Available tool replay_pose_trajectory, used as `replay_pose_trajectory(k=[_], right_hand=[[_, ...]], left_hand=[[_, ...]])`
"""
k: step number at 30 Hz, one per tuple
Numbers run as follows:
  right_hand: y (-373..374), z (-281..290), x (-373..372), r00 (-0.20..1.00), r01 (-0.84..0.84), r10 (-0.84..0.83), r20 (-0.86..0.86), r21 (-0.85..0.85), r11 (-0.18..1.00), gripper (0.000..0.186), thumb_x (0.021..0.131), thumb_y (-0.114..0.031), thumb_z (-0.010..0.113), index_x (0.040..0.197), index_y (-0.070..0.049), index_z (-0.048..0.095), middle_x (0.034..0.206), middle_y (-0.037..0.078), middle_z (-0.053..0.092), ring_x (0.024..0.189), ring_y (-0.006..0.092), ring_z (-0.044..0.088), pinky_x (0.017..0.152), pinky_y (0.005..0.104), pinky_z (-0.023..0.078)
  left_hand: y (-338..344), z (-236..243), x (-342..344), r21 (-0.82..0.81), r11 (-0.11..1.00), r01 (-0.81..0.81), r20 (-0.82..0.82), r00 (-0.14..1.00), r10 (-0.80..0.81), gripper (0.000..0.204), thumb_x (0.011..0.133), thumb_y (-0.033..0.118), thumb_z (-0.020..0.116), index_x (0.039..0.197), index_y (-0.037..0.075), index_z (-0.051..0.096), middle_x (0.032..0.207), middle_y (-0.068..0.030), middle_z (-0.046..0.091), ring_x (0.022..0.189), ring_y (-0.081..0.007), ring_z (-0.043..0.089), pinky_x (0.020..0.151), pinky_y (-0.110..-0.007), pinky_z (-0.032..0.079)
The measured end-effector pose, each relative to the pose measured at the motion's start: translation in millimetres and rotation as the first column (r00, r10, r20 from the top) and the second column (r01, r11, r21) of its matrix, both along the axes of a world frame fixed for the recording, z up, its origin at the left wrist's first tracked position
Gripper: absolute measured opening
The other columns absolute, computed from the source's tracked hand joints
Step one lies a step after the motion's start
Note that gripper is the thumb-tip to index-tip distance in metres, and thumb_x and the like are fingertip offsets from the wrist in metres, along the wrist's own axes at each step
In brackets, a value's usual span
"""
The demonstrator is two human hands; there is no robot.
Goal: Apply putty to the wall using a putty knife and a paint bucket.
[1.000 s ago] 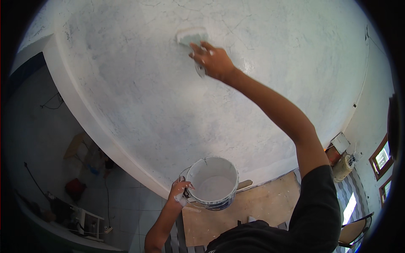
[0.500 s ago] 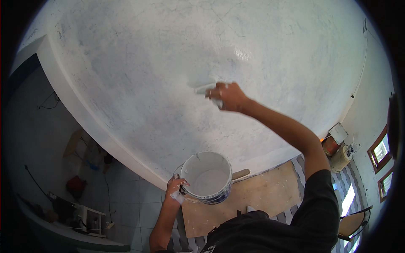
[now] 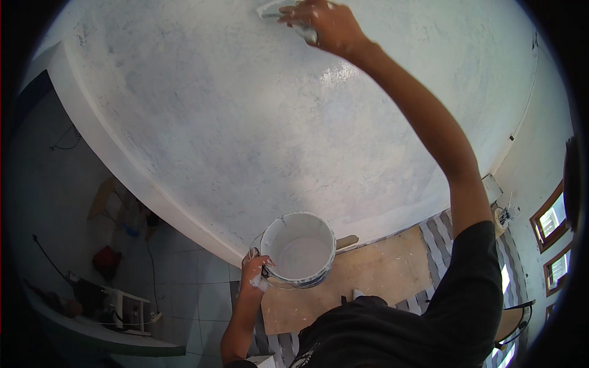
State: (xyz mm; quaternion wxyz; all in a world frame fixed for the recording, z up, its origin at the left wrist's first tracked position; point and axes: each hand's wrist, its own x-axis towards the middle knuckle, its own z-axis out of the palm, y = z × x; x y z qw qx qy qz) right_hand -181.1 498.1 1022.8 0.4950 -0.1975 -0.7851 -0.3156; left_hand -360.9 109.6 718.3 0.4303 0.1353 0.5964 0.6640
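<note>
- My right hand [image 3: 322, 24] has swung back up since half a second ago: then it was low on the wall [image 3: 245, 122], just above the bucket; now it sits at the very top of my view with the arm stretched out straight.
- The fingers of that hand are wrapped around the handle of a flat trowel [image 3: 273, 8], whose pale blade lies against the wall surface to the left of my knuckles. Part of the blade is cut off by the picture's edge, so I cannot tell how flat it lies.
- A second ago the trowel was also high up, so I read this as one down-and-up stroke; a glossy wet patch shows just below my wrist, which suggests a fresh coat is being spread there.
- My left hand [image 3: 254, 270] has barely moved. Its fingers are curled tight over the rim of the white bucket [image 3: 299, 248], pinching the near-left edge, and it hangs at waist level.
- The bucket looks mostly full of pale mix, tilted slightly toward me.
- Below it lie a wooden board [image 3: 368, 270] and a striped sheet [image 3: 442, 230] on the tiled floor [image 3: 196, 294].
</note>
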Motion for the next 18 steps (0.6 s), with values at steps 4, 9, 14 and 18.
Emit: replay_pose_trajectory(k=[4,9,14,18], right_hand=[[16.7,-92.8,-12.8,1.000,-0.019,0.019,0.000,-0.025,0.999,0.036,0.078,-0.006,0.066,0.110,-0.022,0.066,0.132,-0.005,0.054,0.122,0.0209,0.050,0.079,0.0308,0.055],[-2.5,-198.3,-11.2,0.987,-0.158,0.152,-0.049,-0.157,0.975,0.028,0.079,-0.007,0.062,0.106,-0.016,0.066,0.136,-0.001,0.050,0.125,0.0249,0.048,0.078,0.0336,0.056],[-26.3,-260.5,-7.3,0.974,-0.212,0.226,0.020,-0.271,0.939,0.027,0.081,-0.011,0.058,0.108,-0.014,0.062,0.137,0.002,0.049,0.127,0.0276,0.045,0.073,0.0368,0.055],[-37.2,-288.5,-7.1,0.971,-0.157,0.203,0.128,-0.301,0.940,0.028,0.081,-0.012,0.058,0.108,-0.014,0.062,0.135,0.002,0.051,0.122,0.0269,0.049,0.071,0.0355,0.053]], left_hand=[[-0.5,9.8,6.5,-0.036,0.999,-0.014,-0.012,1.000,0.014,0.020,0.065,-0.004,0.056,0.068,0.010,0.042,0.059,-0.0070,0.051,0.054,-0.0218,0.056,0.056,-0.031,0.048],[-3.5,0.9,-0.3,-0.018,1.000,-0.010,0.008,1.000,0.010,0.022,0.065,-0.005,0.057,0.066,0.010,0.041,0.057,-0.0062,0.049,0.052,-0.0218,0.055,0.057,-0.031,0.049],[-6.8,-6.7,-5.1,0.041,0.999,-0.013,-0.009,1.000,0.013,0.022,0.065,-0.004,0.057,0.065,0.011,0.040,0.057,-0.0058,0.048,0.053,-0.0216,0.055,0.057,-0.032,0.049],[-0.7,2.2,-1.8,-0.027,0.998,-0.057,-0.027,0.998,0.056,0.018,0.064,-0.005,0.055,0.067,0.009,0.043,0.056,-0.0061,0.048,0.054,-0.0211,0.055,0.056,-0.032,0.048]])
